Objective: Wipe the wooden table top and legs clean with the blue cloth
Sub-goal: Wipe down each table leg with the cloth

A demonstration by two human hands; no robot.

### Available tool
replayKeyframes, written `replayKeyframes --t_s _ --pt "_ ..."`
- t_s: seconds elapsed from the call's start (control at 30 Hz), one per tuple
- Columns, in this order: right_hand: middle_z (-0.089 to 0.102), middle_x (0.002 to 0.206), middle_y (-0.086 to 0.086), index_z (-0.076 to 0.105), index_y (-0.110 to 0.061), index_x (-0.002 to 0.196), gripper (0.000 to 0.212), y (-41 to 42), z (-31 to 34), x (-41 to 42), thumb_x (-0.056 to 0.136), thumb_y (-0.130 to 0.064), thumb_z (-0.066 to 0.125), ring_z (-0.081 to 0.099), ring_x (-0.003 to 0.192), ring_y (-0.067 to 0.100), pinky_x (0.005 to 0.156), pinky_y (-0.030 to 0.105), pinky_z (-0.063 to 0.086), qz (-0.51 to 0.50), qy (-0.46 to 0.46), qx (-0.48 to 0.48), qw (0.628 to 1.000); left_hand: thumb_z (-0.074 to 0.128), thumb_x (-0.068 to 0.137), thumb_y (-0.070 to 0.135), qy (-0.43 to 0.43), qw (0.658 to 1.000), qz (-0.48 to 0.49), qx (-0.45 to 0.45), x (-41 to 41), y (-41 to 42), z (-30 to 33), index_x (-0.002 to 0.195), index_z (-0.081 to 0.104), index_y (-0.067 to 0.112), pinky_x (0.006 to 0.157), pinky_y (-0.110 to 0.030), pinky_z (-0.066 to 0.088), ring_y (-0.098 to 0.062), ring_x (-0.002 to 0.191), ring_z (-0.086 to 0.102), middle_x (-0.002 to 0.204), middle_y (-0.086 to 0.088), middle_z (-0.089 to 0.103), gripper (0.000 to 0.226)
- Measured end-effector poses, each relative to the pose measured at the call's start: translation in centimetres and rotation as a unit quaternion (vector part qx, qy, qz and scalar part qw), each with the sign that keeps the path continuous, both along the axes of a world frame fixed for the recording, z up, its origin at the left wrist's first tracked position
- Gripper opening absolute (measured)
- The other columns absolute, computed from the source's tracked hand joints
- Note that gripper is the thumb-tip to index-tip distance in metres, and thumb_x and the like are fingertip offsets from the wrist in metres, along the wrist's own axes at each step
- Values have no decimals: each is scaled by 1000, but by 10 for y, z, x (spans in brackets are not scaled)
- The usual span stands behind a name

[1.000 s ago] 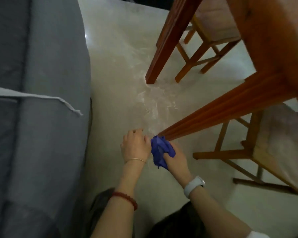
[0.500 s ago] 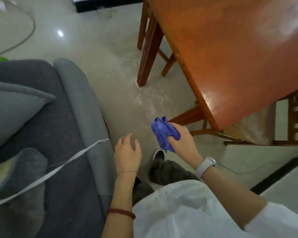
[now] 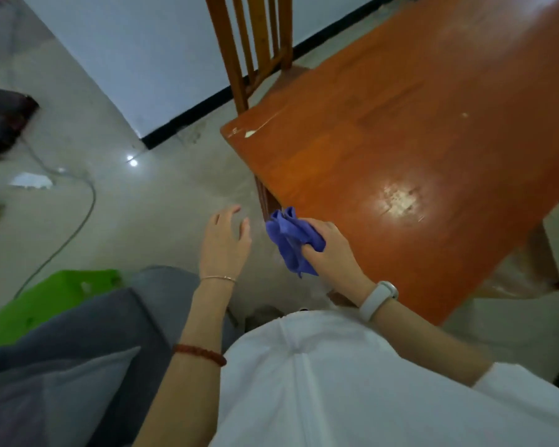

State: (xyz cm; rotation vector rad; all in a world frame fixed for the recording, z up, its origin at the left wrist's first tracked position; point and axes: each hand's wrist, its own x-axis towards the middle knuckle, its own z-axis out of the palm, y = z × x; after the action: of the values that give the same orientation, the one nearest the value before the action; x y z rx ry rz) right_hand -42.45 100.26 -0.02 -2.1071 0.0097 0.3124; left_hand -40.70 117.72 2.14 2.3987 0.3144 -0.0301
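The desk (image 3: 417,150) is reddish wood, glossy, with a bright worn patch and pale chips at one corner. The cloth (image 3: 292,240) is soft, matt blue fabric. The floor (image 3: 149,204) is smooth, shiny tile. The sofa (image 3: 78,350) is matt grey fabric.

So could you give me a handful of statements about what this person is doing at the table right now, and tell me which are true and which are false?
1. The right hand grips the blue cloth. True.
2. The left hand holds a second cloth. False: it holds nothing, its fingers spread over the floor.
3. The cloth is spread flat in the middle of the wooden table top. False: it is bunched up in the hand at the table's near edge.
4. A wooden chair stands at the far end of the table. True.
5. A white watch band is on the left wrist. False: it is on the right wrist.
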Motion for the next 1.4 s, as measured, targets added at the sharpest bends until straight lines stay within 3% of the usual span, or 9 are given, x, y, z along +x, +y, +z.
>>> replayKeyframes --t_s 0.2,0.33,0.5,0.67,0.83,1.0,1.17,1.3,1.4 --pt "49 106 -2 53 -24 120 40 -17 0 43 85 -4 52 47 90 11 80 25 34 -197 1 35 980 51 91 19 -20 985 -174 -8 99 -30 -1 121 53 9 94 -25 36 -22 112 50 122 -10 54 32" --pt "52 102 -9 49 -36 107 40 -12 -4 65 88 -1 53 51 89 4 78 22 41 -356 -51 74 930 53 90 17 -25 944 -330 -16 162 -45 -6 121 53 9 97 -30 41 -21 112 52 119 -9 56 32" --pt "50 108 -3 49 -27 113 37 44 -4 82 87 -1 57 49 94 -8 78 1 37 -627 -119 49 768 50 92 20 1 842 -539 -23 221 -42 -7 126 50 14 96 -22 38 -15 115 49 124 -4 53 35" --pt "52 109 1 52 -20 115 34 122 -24 70 81 -20 56 49 96 -8 79 3 37 -778 -128 41 614 51 91 18 10 759 -649 -39 217 -32 -15 124 52 12 90 -19 38 -15 111 51 120 -4 54 33" --pt "52 101 5 56 -4 113 43 177 -58 47 73 -22 53 49 90 12 76 6 37 -880 -116 25 459 51 87 19 20 643 -764 -47 176 0 -39 117 57 10 88 -20 40 -18 104 55 112 -6 57 31" --pt "51 89 11 54 -14 90 26 207 -137 33 70 -29 51 45 73 14 68 32 41 -902 -80 66 419 50 91 18 88 571 -816 -8 146 19 -92 124 51 13 88 -21 38 -16 111 50 121 -4 52 33" --pt "45 85 7 47 -22 85 12 221 -200 38 73 -26 50 38 60 0 60 14 33 -923 -70 54 375 48 92 17 111 532 -839 16 148 21 -145 126 50 13 90 -22 36 -19 112 49 123 -6 51 34" --pt "54 84 10 57 -8 88 16 204 -259 46 75 -13 50 43 65 5 60 10 34 -929 -82 -1 361 50 90 16 83 547 -833 -3 154 6 -205 122 52 13 96 -27 39 -16 115 48 123 -4 52 32" --pt "58 91 16 59 -10 98 25 183 -318 46 77 -23 51 47 69 12 60 10 34 -933 -108 -27 343 51 89 14 56 556 -829 -33 151 -16 -256 120 54 10 94 -27 41 -16 112 50 122 -6 54 31"
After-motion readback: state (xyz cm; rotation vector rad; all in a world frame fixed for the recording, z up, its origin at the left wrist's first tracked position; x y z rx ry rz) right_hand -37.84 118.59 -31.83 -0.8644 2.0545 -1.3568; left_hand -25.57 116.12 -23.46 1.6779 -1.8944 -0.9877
